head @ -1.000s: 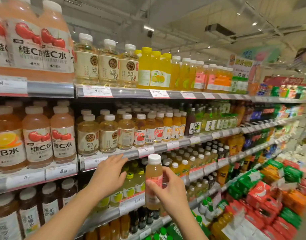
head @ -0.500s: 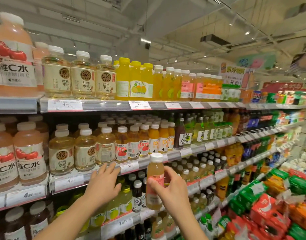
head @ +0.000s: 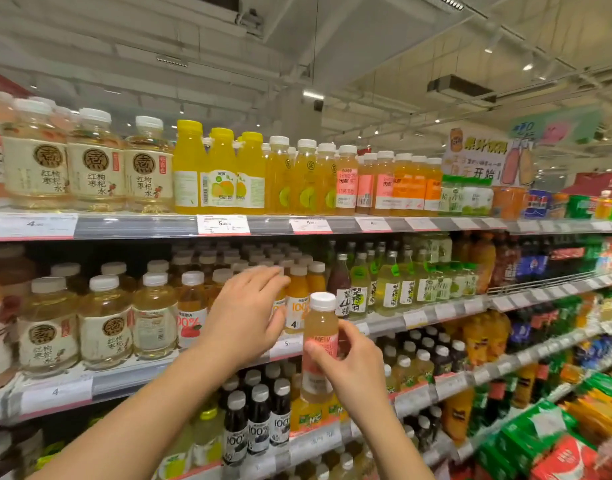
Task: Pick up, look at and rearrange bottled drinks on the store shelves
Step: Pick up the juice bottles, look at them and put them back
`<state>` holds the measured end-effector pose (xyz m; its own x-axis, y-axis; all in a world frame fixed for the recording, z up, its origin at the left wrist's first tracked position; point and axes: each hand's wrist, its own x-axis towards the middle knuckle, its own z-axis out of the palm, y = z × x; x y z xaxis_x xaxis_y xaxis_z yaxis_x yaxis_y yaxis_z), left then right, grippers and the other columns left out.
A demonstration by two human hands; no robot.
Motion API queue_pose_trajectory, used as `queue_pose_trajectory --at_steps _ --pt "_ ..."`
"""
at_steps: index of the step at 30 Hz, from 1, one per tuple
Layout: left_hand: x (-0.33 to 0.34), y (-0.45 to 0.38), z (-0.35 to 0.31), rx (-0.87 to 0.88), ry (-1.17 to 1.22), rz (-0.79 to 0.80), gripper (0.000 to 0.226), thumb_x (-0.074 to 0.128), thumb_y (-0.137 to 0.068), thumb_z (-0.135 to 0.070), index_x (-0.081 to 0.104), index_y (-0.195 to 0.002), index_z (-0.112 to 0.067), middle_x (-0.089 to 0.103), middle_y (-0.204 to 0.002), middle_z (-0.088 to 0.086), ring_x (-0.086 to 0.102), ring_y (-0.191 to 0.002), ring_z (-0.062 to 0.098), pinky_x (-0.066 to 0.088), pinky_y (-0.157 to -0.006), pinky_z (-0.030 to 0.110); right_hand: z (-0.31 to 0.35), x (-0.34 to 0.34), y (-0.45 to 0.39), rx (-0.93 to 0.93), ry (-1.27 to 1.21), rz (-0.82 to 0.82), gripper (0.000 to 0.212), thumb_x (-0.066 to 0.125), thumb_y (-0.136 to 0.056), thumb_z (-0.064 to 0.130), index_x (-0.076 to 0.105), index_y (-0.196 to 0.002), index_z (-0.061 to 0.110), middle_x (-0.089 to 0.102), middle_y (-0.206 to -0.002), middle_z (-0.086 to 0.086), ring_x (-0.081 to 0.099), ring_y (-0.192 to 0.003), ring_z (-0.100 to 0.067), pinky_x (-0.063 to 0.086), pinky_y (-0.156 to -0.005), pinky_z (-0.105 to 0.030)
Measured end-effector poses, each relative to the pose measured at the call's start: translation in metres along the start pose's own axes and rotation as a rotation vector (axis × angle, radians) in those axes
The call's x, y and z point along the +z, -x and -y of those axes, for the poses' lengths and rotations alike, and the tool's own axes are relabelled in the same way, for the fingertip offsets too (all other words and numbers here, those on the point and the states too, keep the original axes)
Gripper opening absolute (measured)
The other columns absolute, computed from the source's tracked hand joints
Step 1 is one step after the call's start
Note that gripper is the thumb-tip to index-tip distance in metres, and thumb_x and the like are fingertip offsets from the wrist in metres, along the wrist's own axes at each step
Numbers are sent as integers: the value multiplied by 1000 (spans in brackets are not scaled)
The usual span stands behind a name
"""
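Bottle (head: pixel 319 344) in right grip (head: pixel 353 367); left hand (head: pixel 244 317) perhaps touching shelf edge (head: pixel 124 382).

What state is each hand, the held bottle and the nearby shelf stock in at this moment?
Right hand: closed round the pink-label bottle.
Pink-label bottle: upright, capped, off the shelf.
Left hand: open, fingers spread, reaching among the middle-shelf bottles.
Orange juice bottles: upright, capped, on the middle shelf.
Yellow-cap bottles: upright, capped, on the top shelf.

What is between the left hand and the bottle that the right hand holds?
In the head view, the left hand and held bottle are apart; through the gap shows a shelved orange bottle.
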<state>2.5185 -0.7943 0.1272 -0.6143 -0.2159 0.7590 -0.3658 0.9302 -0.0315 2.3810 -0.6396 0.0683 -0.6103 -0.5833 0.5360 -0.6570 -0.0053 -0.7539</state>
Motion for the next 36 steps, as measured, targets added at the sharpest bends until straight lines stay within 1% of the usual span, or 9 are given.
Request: queue_pose_trajectory --at_steps 3,6,9,14,17,24,28,33,36 --pt "-1 -48 -23 38 -83 3 53 57 -90 -36 53 -142 -22 51 -150 1 42 -141 24 32 -118 45 -1 -25 -25 -23 -5 -5 31 78 -83 53 66 -108 38 72 -90 16 65 -87 4 52 -77 -21" --pt "8 -84 -35 24 -170 112 61 52 -93 -40 40 -151 -24 37 -160 3 29 -149 26 24 -122 48 -3 -48 -53 -79 21 -42 35 73 -82 61 66 -108 38 72 -91 16 66 -86 0 57 -83 -33" --pt "21 -110 -42 5 -250 200 67 48 -95 -43 28 -155 -24 23 -166 3 18 -152 30 18 -122 51 -2 -69 -79 -113 42 -70 43 68 -79 67 66 -109 37 72 -93 17 67 -89 -1 58 -86 -35" --pt "43 -135 -44 -66 -299 254 70 47 -95 -45 22 -156 -23 18 -167 4 13 -153 31 16 -122 54 -5 -98 -119 -141 74 -115 37 71 -83 61 68 -110 35 73 -92 16 68 -88 0 59 -84 -36" --pt "49 -136 -39 -71 -343 240 73 48 -93 -47 23 -157 -22 22 -165 4 20 -151 30 19 -121 53 -8 -110 -139 -130 75 -129 35 74 -86 54 69 -114 34 73 -95 16 67 -90 0 59 -86 -36" --pt "58 -132 -28 -21 -356 126 71 50 -79 -48 50 -145 -20 52 -150 5 49 -133 31 38 -109 55 -3 -130 -198 -106 -33 -179 30 74 -88 52 71 -112 34 74 -99 15 68 -95 -4 58 -91 -44" --pt "57 -134 -25 -9 -338 92 70 45 -78 -49 52 -142 -23 55 -146 1 53 -126 28 38 -106 51 10 -137 -233 -130 -102 -187 26 75 -89 45 71 -109 31 74 -102 13 69 -98 -8 58 -92 -44" --pt "56 -137 -21 -8 -316 96 65 46 -79 -47 54 -140 -27 57 -143 -3 54 -123 26 39 -107 50 28 -137 -281 -186 -84 -246 24 75 -91 42 69 -104 22 72 -99 10 68 -93 -8 60 -88 -42" --pt "56 -137 -20 -10 -310 95 64 48 -79 -47 56 -139 -27 59 -141 -3 55 -122 25 40 -107 51 34 -130 -307 -200 -70 -264 23 75 -90 44 70 -105 26 72 -100 12 69 -97 -11 59 -92 -46"
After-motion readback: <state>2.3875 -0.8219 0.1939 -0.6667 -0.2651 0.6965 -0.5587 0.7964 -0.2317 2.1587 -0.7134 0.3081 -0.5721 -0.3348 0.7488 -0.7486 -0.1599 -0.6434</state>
